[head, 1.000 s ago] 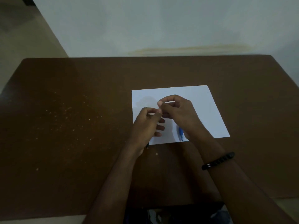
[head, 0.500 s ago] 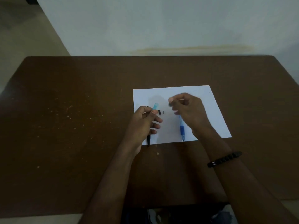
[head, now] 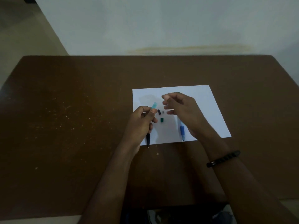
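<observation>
My L hand (head: 140, 125) tight round pale-blue pen barrel (head: 154, 106) — R hand (head: 182, 110) slack, empty, above 3 small bits (head: 159, 112) on paper (head: 202, 101).

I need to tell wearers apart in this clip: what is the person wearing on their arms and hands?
Both forearms are bare, with no sleeves in view. The right wrist has a black bracelet of ribbed or beaded segments with a small pale piece at one end. The left wrist has nothing on it. The left hand and right hand are ungloved. It is too dim to tell whether there are rings.
</observation>
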